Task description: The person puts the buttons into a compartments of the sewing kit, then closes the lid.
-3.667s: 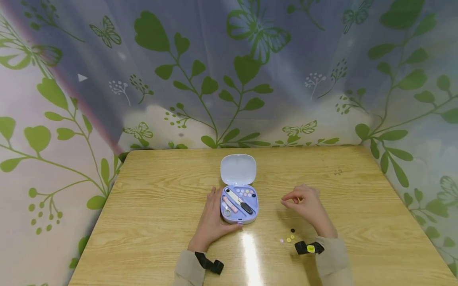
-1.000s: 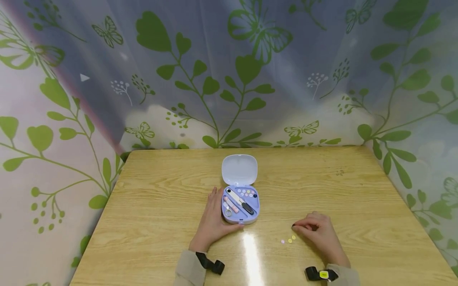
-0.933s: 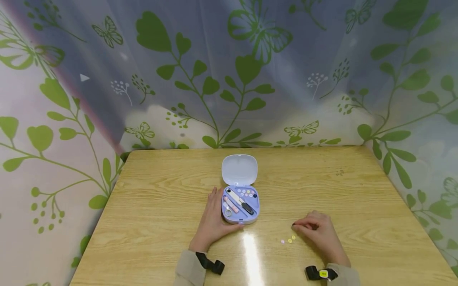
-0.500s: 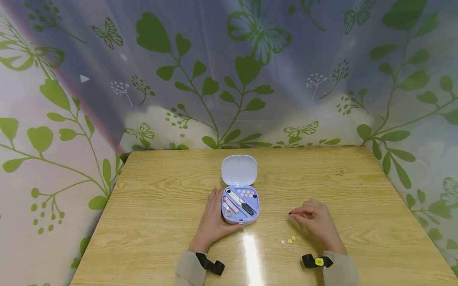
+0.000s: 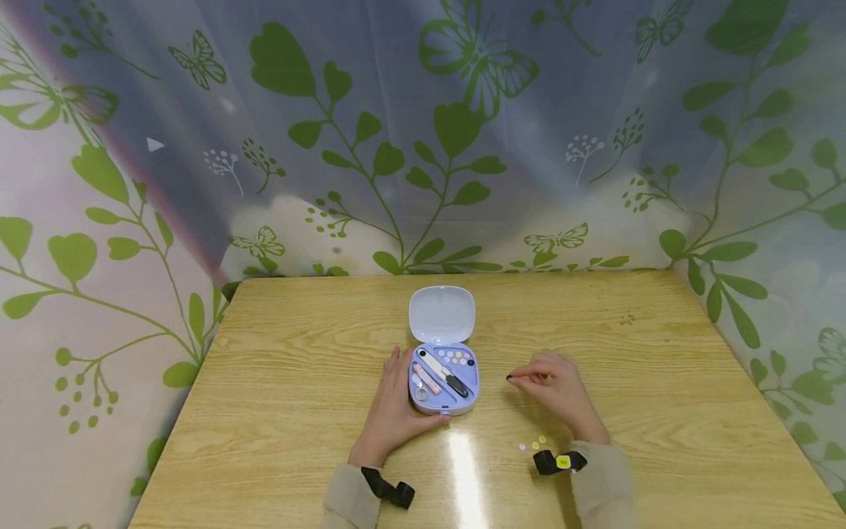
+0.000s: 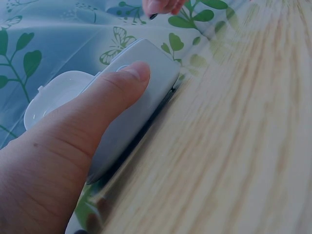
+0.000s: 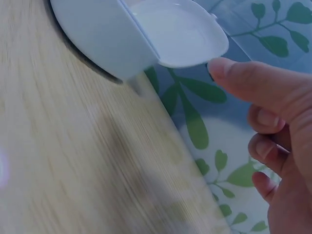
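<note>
A small sewing kit box [image 5: 443, 411] stands on the wooden table with its white lid [image 5: 441, 314] tipped back. My left hand [image 5: 395, 415] grips the box, thumb across the front by the latch and fingers along the left side. In its purple tray lie black-handled scissors [image 5: 456, 385], a pink-ended roll [image 5: 426, 378], a metal ring [image 5: 421, 394] and several small buttons [image 5: 454, 357]. To the right of the box, my right hand [image 5: 555, 386] pinches a black button [image 5: 509, 378] between thumb and index finger, above the table; the left wrist view also shows this button [image 6: 153, 16].
Two yellow buttons [image 5: 538, 443] and a pink button [image 5: 522, 447] lie on the table [image 5: 297, 367], just left of my right wrist strap [image 5: 560, 462]. A leaf-patterned curtain [image 5: 370, 147] hangs behind the table and along both sides.
My right hand came down to the loose buttons, picked up the black one and carried it up and left toward the box. My left hand and the box have stayed in place.
</note>
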A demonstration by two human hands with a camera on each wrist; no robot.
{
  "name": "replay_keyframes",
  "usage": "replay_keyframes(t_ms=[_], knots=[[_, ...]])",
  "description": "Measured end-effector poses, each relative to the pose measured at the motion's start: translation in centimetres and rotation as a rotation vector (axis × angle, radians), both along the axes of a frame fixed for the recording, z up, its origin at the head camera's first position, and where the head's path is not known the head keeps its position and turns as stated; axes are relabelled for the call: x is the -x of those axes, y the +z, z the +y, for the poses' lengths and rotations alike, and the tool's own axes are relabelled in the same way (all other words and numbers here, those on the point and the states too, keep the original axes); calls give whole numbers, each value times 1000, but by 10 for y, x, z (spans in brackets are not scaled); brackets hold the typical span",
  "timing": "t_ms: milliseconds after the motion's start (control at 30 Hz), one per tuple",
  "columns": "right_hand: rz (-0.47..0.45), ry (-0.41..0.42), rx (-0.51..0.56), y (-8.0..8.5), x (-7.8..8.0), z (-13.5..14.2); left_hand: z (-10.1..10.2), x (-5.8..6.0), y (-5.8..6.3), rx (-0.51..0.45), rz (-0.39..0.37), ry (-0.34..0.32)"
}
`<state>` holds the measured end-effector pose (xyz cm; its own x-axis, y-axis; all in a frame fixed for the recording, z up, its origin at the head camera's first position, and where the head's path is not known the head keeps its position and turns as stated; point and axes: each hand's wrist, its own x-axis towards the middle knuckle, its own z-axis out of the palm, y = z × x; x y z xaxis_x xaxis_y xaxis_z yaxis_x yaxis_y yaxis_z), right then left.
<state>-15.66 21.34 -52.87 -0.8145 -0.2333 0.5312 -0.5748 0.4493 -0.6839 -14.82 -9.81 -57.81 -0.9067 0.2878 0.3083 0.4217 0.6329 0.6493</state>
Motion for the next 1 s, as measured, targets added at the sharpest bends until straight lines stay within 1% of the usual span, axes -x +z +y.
replay_keyframes(t_ms=[67, 100, 200, 300, 333, 633, 867, 1000], knots=[[-3, 6, 5, 0, 4, -5, 0, 0, 1, -1, -4, -2], [8, 11, 8, 5, 3, -10, 0, 0, 1, 0, -5, -3], [22, 28, 22, 5, 8, -19, 0, -1, 1, 5, -10, -2], [12, 34, 21, 4, 13, -27, -1, -1, 1, 8, -14, -2], [3, 35, 14, -1, 17, -27, -1, 0, 1, 8, -14, -3], [-64, 65, -51, 1, 30, -49, -1, 0, 2, 9, -10, -6], [-66, 108, -101, 1, 37, -62, -1, -1, 2, 10, 6, -6], [-54, 114, -133, 0, 39, -67, -1, -1, 2, 14, 12, -6]])
